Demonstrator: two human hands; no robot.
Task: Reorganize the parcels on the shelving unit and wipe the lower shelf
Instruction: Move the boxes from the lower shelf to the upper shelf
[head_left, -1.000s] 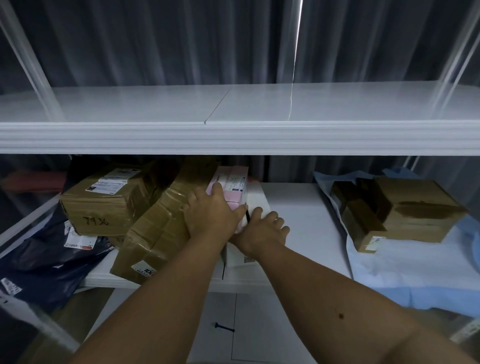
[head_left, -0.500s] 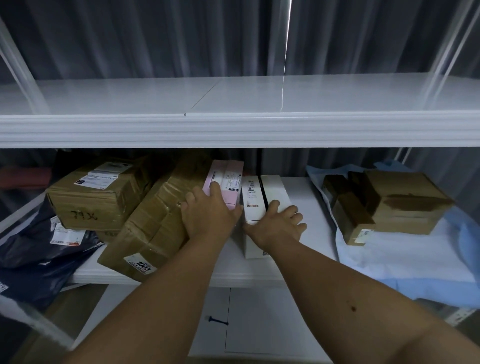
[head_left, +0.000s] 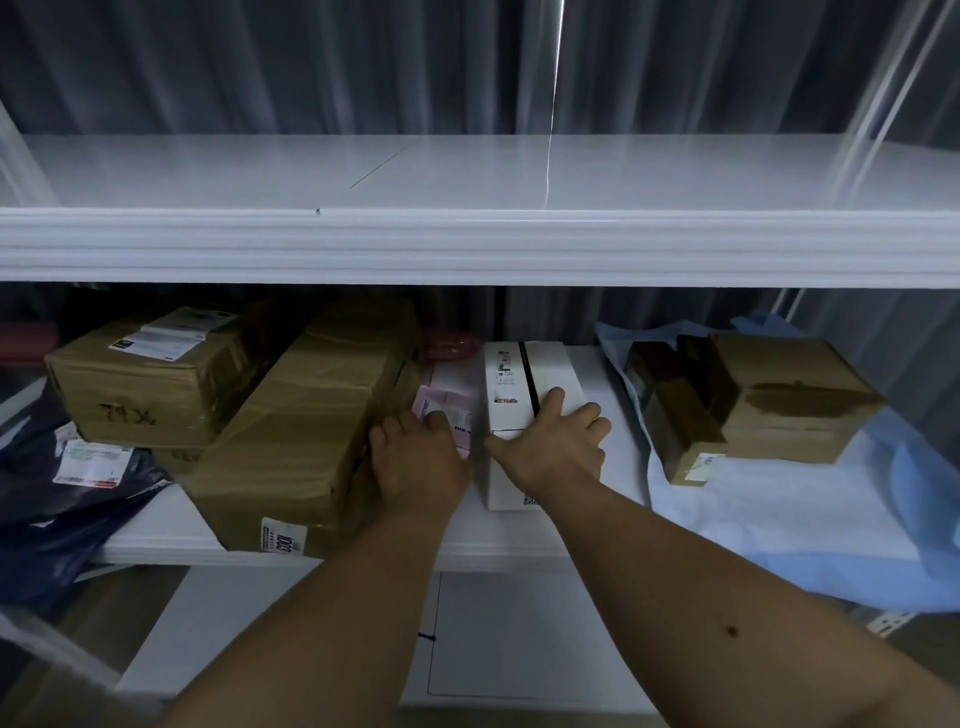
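On the lower shelf (head_left: 613, 499) a pair of white boxes (head_left: 514, 384) stands on edge in the middle. My right hand (head_left: 550, 447) lies over their top, thumb on the left side and fingers curled over the right. A pink parcel (head_left: 447, 402) lies wedged between them and a long brown carton (head_left: 306, 431). My left hand (head_left: 418, 457) presses on the pink parcel, fingers bent against it. Further left sits a labelled brown box (head_left: 145, 379).
Two brown boxes (head_left: 753, 400) rest on a light blue sheet (head_left: 810, 514) at the shelf's right. Dark blue mailer bags (head_left: 67, 493) hang off the left end. The upper shelf (head_left: 467, 228) juts out above, with dark curtains behind.
The pink parcel has dropped lower between the carton and the white boxes, my left hand following it down. My right hand has moved up over the white boxes' top.
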